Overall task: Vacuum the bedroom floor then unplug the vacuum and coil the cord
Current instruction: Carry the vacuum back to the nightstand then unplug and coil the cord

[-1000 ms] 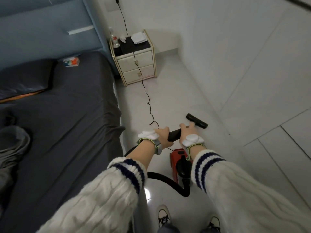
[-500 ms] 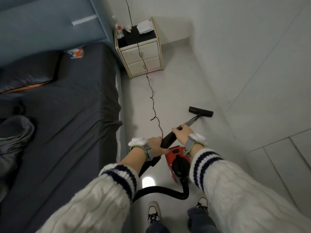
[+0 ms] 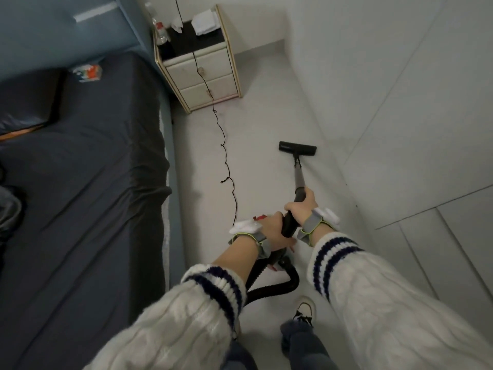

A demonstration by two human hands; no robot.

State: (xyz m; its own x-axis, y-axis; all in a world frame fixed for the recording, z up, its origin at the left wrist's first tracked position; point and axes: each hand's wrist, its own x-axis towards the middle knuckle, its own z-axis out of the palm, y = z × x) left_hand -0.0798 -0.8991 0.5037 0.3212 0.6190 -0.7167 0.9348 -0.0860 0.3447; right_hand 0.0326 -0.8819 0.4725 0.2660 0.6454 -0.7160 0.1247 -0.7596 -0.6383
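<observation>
Your left hand (image 3: 274, 233) and right hand (image 3: 302, 208) each grip the vacuum wand (image 3: 298, 178) with curled fingers (image 3: 292, 208); its head (image 3: 297, 148) rests on the floor (image 3: 256, 124).

Pale floor (image 3: 266, 116): vacuum head (image 3: 297, 148) flat on it, black cord (image 3: 226, 161) trailing past nightstand (image 3: 202, 73). Bed (image 3: 93, 182): colourful packet (image 3: 88, 72) by headboard.

Cream cable-knit sleeves (image 3: 386, 303), navy-striped cuffs (image 3: 333, 252), grey wrist straps (image 3: 310, 231)
</observation>
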